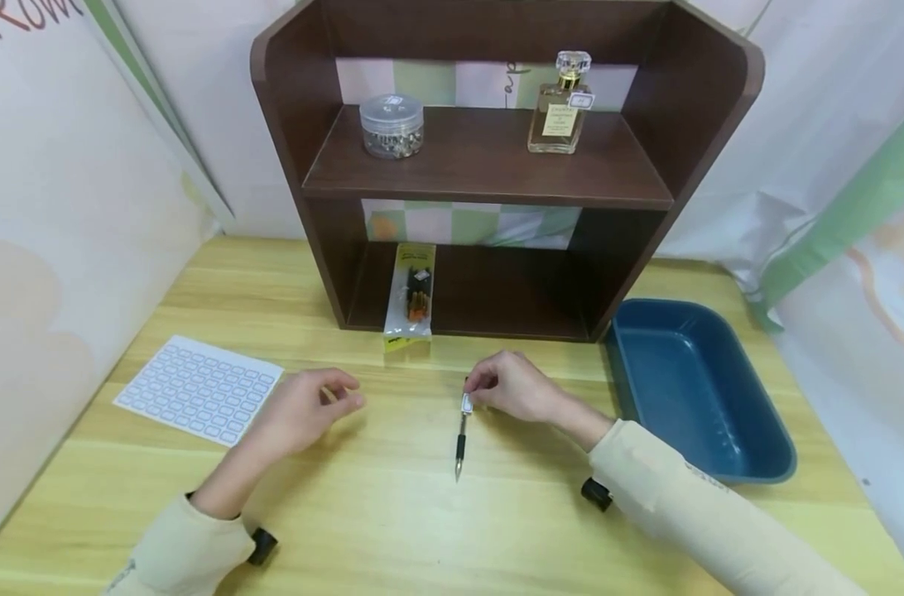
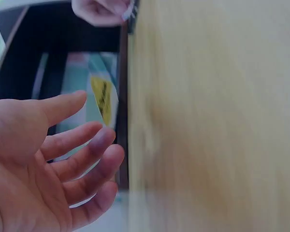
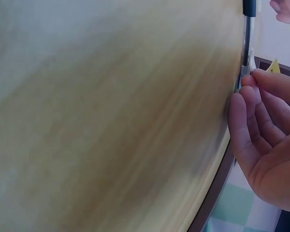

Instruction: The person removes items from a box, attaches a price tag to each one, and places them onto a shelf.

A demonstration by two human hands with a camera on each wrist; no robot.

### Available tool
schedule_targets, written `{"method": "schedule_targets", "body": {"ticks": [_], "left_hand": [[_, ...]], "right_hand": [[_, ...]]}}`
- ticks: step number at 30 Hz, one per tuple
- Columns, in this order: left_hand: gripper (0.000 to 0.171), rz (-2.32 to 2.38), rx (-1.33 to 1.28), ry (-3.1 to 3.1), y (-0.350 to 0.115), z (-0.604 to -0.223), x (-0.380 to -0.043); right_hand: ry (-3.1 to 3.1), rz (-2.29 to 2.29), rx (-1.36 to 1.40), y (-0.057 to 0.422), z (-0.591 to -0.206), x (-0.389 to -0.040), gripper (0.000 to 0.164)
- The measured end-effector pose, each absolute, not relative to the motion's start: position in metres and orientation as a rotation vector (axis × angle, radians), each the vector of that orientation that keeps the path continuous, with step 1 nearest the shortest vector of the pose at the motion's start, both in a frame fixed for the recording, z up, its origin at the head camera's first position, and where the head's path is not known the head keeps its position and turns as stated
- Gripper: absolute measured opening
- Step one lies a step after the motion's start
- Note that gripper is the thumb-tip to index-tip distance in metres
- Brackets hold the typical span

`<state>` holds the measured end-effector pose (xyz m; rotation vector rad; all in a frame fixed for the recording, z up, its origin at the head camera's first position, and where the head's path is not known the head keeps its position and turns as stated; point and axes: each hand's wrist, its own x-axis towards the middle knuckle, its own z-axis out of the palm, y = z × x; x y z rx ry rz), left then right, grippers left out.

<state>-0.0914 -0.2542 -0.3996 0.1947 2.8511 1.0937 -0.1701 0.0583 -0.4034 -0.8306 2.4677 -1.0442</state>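
A pen (image 1: pixel 461 447) with a black grip and a small white label near its upper end lies over the table, tip toward the person. My right hand (image 1: pixel 515 387) pinches it at the labelled end between thumb and fingertips; the right wrist view shows this right hand (image 3: pixel 270 130) with its thumb and index finger meeting beside the pen (image 3: pixel 247 38). My left hand (image 1: pixel 299 414) hovers over the table beside a sheet of blue-framed labels (image 1: pixel 199 389). Nothing is in the left hand (image 2: pixel 63 164), whose fingers are relaxed and spread a little in the left wrist view.
Behind the hands stands a dark brown shelf (image 1: pixel 489 178). Its upper board carries a clear-lidded jar (image 1: pixel 392 126) and a perfume bottle (image 1: pixel 559 116). A yellow-topped plastic packet (image 1: pixel 411 290) leans out over the lower board's front edge. At right lies a blue basin (image 1: pixel 690 389).
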Motion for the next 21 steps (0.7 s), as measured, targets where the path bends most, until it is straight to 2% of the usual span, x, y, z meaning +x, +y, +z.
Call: {"method": "schedule_targets", "body": {"ticks": [10, 21], "left_hand": [[0.026, 1.023, 0.351, 2.711, -0.201, -0.397, -0.096], [0.02, 0.859, 0.507, 2.688, -0.168, -0.404, -0.101]], "right_hand": [[2.502, -0.989, -0.759, 0.052, -0.406, -0.174, 0.008], [2.533, -0.935, -0.754, 0.051, -0.401, -0.18, 0.015]]}}
